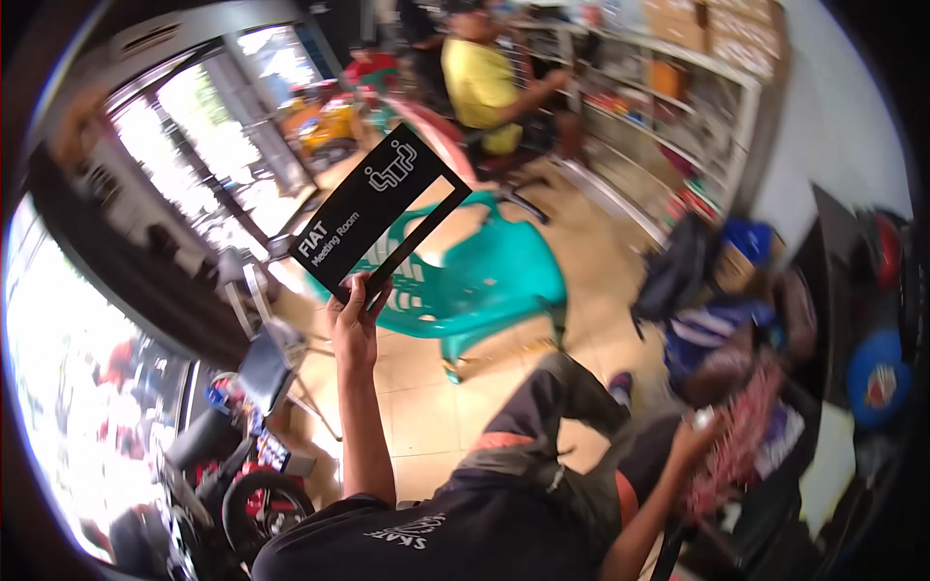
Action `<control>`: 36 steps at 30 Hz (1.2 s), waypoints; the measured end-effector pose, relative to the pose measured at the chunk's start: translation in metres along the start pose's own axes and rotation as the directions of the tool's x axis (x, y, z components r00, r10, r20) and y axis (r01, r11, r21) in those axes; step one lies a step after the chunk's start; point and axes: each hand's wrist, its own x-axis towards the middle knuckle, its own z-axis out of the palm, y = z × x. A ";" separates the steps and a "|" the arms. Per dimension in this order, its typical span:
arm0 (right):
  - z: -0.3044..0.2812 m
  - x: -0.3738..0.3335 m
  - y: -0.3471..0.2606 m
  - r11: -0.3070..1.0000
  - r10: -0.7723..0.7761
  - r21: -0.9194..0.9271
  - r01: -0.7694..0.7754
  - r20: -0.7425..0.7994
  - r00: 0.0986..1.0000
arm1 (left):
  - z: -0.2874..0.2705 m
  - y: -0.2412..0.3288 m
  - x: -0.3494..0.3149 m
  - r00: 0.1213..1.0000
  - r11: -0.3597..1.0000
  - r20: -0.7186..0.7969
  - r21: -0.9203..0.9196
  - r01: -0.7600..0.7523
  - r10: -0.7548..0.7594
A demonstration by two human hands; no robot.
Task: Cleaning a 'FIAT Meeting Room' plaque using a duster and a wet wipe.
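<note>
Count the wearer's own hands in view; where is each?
2: the left hand, left of centre, holds the black sign; the right hand is at lower right, beside the pink shaggy cloth.

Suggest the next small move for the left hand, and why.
Probably lower the black sign a little: the left hand holds it raised by its lower edge alone, and the right hand is off to the side, by the pink shaggy item.
</note>
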 end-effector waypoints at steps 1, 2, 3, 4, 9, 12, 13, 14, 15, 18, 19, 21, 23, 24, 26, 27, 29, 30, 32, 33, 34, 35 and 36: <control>-0.005 0.002 0.004 0.998 -0.063 0.004 0.063 -0.005 0.998 | -0.022 0.019 0.009 0.997 0.998 -0.033 0.006 -0.063 0.063; -0.004 -0.002 -0.001 0.986 0.161 0.044 -0.162 0.033 0.986 | -0.024 0.047 0.010 0.986 0.990 -0.114 0.090 -0.109 0.118; -0.001 -0.004 -0.001 0.982 0.178 0.052 -0.180 0.046 0.983 | -0.032 0.071 0.011 0.958 0.968 -0.164 0.132 -0.215 0.235; 0.004 -0.003 0.004 0.986 0.168 0.014 -0.169 0.047 0.985 | -0.052 0.089 0.016 0.935 0.948 -0.179 0.139 -0.285 0.307; 0.014 0.014 0.018 0.991 0.122 -0.073 -0.112 0.163 0.979 | -0.107 0.166 0.007 0.773 0.817 -0.303 0.368 -0.444 0.557; 0.014 0.018 0.027 0.993 0.095 0.063 -0.103 0.122 0.988 | -0.112 0.188 0.000 0.666 0.686 -0.290 0.559 -0.465 0.688; 0.016 0.017 0.034 0.994 0.090 0.053 -0.096 0.119 0.989 | -0.122 0.197 -0.002 0.649 0.663 -0.291 0.598 -0.450 0.703; 0.017 0.016 0.031 0.995 0.072 0.058 -0.080 0.125 0.990 | -0.128 0.205 -0.003 0.632 0.639 -0.291 0.635 -0.434 0.718; 0.017 0.015 0.029 0.993 0.093 0.065 -0.101 0.123 0.988 | -0.131 0.210 -0.005 0.607 0.633 -0.306 0.633 -0.446 0.733; 0.024 0.017 0.025 0.989 0.121 0.055 -0.134 0.190 0.974 | -0.147 0.238 -0.017 0.524 0.549 -0.298 0.719 -0.426 0.798; 0.024 0.017 0.033 0.992 0.116 0.028 -0.122 0.175 0.978 | -0.162 0.239 -0.011 0.524 0.554 -0.305 0.716 -0.424 0.795; 0.026 0.017 0.033 0.994 0.104 0.012 -0.108 0.175 0.979 | -0.183 0.249 -0.009 0.390 0.397 -0.254 0.850 -0.347 0.885; 0.026 0.016 0.030 0.986 0.163 -0.001 -0.166 0.197 0.967 | -0.183 0.259 -0.014 0.314 0.307 -0.221 0.916 -0.258 0.923; 0.025 0.015 0.029 0.986 0.165 0.000 -0.168 0.197 0.966 | -0.180 0.264 -0.017 0.312 0.370 -0.279 0.884 -0.285 0.908; 0.023 0.015 0.029 0.978 0.194 0.039 -0.207 0.214 0.957 | -0.172 0.276 -0.022 0.268 0.340 -0.294 0.929 -0.146 0.918; 0.023 0.016 0.029 0.977 0.194 0.041 -0.208 0.216 0.957 | -0.170 0.282 -0.025 0.227 0.219 -0.215 0.976 0.005 0.950; 0.025 0.017 0.032 0.974 0.193 0.073 -0.214 0.223 0.955 | -0.175 0.293 -0.031 0.209 0.046 -0.094 0.973 0.225 0.973; 0.028 0.016 0.041 0.971 0.182 0.118 -0.208 0.202 0.962 | -0.177 0.295 -0.030 0.203 -0.009 -0.038 0.974 0.226 0.978; 0.032 0.018 0.044 0.972 0.184 0.107 -0.211 0.217 0.959 | -0.180 0.301 -0.029 0.205 -0.044 0.000 0.976 0.211 0.979; 0.032 0.018 0.044 0.972 0.187 0.095 -0.213 0.227 0.956 | -0.183 0.304 -0.032 0.206 -0.048 0.002 0.975 0.219 0.979; 0.033 0.018 0.044 0.974 0.182 0.094 -0.208 0.235 0.955 | -0.188 0.308 -0.036 0.225 0.008 -0.056 0.978 0.208 0.973; 0.036 0.018 0.044 0.974 0.180 0.093 -0.205 0.225 0.958 | -0.188 0.309 -0.037 0.246 0.065 -0.113 0.979 0.195 0.963; 0.037 0.018 0.043 0.975 0.178 0.093 -0.202 0.216 0.960 | -0.183 0.309 -0.039 0.203 0.005 -0.044 0.982 0.190 0.978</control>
